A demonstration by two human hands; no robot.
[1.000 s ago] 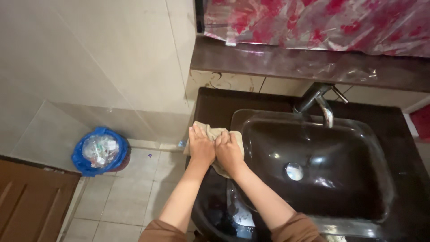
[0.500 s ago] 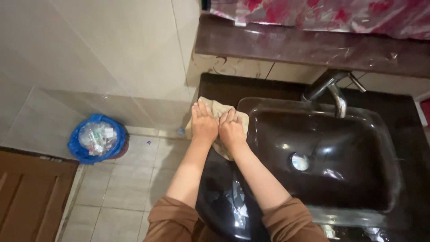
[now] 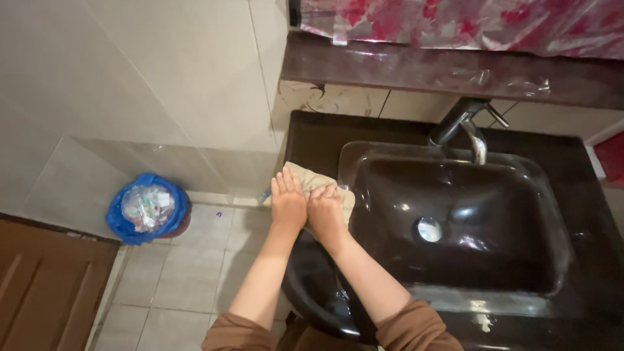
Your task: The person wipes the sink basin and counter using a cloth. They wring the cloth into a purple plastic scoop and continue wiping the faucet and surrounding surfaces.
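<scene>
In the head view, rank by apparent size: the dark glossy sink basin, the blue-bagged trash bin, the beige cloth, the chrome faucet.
1. Dark glossy sink basin
2. Blue-bagged trash bin, though it sits farther off on the floor
3. Beige cloth, partly hidden under both hands, and chrome faucet: too alike to rank

I'm seeing no labels, signs or screens; only crumpled wrappers (image 3: 147,205) showing in the blue bin bag (image 3: 123,227) on the floor, left of the sink.
</scene>
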